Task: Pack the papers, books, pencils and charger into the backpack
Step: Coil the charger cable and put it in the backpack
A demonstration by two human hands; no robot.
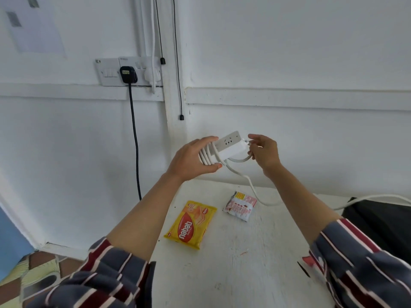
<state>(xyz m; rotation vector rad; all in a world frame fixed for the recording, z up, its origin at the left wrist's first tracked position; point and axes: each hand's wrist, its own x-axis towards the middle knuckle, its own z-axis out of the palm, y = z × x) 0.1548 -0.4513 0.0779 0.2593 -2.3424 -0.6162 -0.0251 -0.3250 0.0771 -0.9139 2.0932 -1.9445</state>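
While left hand (191,158) grips the cord-wrapped charger (229,146) | right hand (264,153) pinches its cord (238,160) | above white table (244,263)

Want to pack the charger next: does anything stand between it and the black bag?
Nothing visible does. Left hand and right hand hold the charger above the table; only its loose cord trails to the black bag. The yellow packet lies off that path.

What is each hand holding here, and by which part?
The left hand grips the white rectangular plastic power strip at its cable-wrapped end; the right hand pinches the white cable looping at the other end.
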